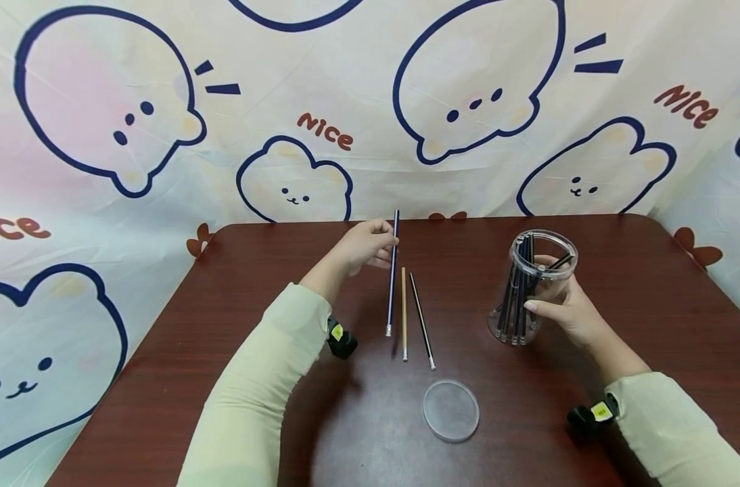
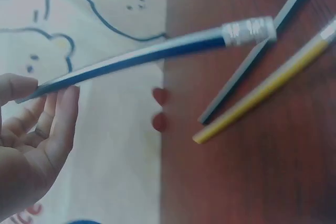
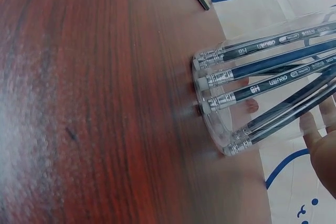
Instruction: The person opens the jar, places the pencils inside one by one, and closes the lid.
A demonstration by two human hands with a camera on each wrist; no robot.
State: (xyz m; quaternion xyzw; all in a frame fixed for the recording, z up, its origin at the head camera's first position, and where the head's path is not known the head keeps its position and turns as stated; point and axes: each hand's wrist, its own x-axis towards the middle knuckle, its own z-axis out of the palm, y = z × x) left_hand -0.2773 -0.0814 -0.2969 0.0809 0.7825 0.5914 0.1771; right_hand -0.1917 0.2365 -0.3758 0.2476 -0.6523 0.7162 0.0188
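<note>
Left hand [image 1: 365, 246] pinched slim blue pencil [image 1: 391, 291] mid-frame; right hand [image 1: 575, 314] gripped clear cylindrical jar [image 1: 548, 291]. Sorting appeared underway; controlled placement seemed required next.

the blue pencil [image 1: 392, 287] is slim and straight, pinched near its plain end by the left hand [image 1: 368, 245]; its silver-banded eraser end points back toward the person, raised above the table. to its right lie a yellow pencil [image 1: 404, 314] and a dark pencil [image 1: 422, 321], apart from each other, eraser ends also toward the person. the clear round jar [image 1: 546, 234] stands with its mouth uppermost and uncovered, the right hand [image 1: 567, 314] gripping its side. it holds several dark pencils [image 3: 273, 84], some with white lettering, eraser ends down at the base; one leans across toward the rim.
</note>
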